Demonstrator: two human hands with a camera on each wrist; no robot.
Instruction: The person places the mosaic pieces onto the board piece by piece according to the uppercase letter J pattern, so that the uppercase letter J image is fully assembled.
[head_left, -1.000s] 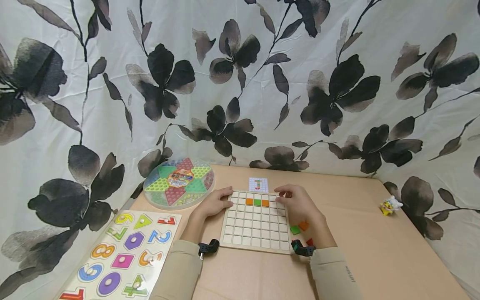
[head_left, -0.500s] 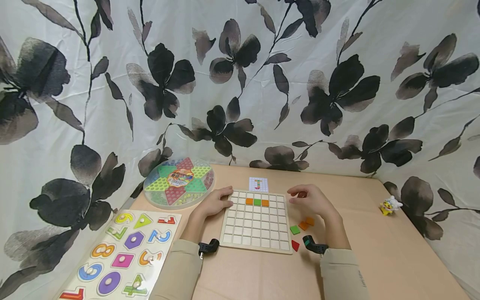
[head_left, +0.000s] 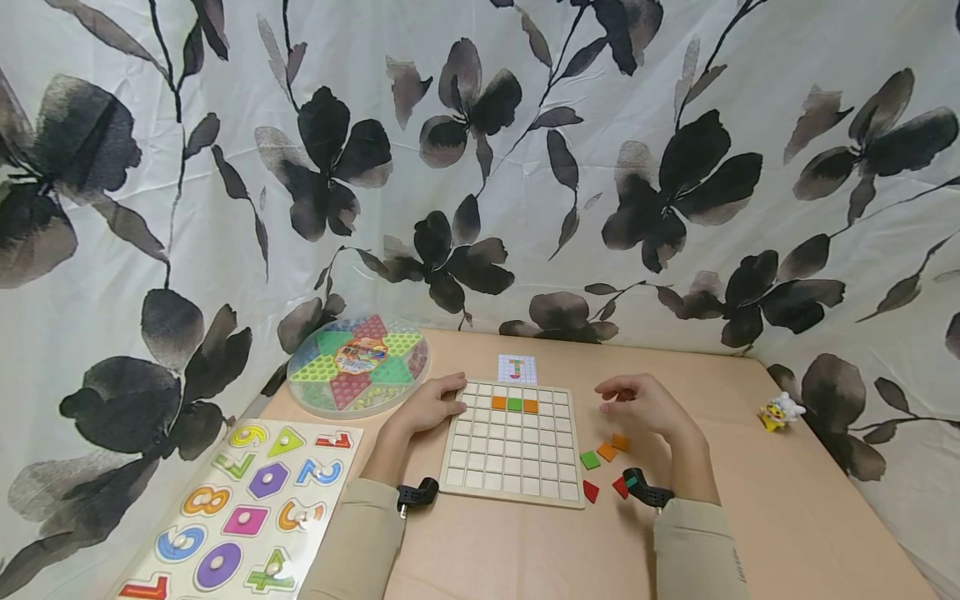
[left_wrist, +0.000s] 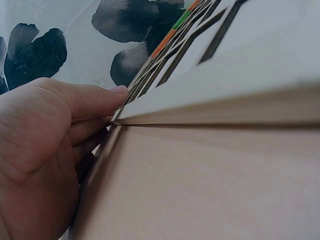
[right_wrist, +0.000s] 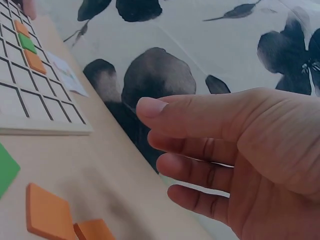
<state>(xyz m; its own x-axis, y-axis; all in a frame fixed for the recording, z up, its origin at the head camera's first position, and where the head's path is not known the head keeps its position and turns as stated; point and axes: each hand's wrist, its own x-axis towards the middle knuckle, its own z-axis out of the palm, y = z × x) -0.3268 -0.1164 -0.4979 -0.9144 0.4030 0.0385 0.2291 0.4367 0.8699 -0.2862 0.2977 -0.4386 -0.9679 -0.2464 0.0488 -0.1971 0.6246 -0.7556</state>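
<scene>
A pale grid board (head_left: 512,458) lies on the table with an orange, a green and an orange square tile (head_left: 514,405) side by side in one upper row. My left hand (head_left: 424,407) holds the board's left edge. In the left wrist view its thumb (left_wrist: 100,100) lies on the rim, the other fingers against the side. To the right of the board my right hand (head_left: 643,406) hovers with loosely bent fingers and holds nothing. Below it lie loose tiles: a green tile (head_left: 589,460), two orange tiles (head_left: 607,451) and two red pieces (head_left: 591,492), one partly covered by the wrist strap.
Behind the board lies a small pattern card (head_left: 517,369). At the left are a round Chinese checkers board (head_left: 360,367) and a puzzle board of numbers and shapes (head_left: 247,500). A small yellow-and-white toy (head_left: 781,412) stands near the table's right edge. A floral curtain hangs behind.
My right hand has moved right, away from the board's upper right corner, uncovering more of the loose tiles. The left hand stays on the board's edge.
</scene>
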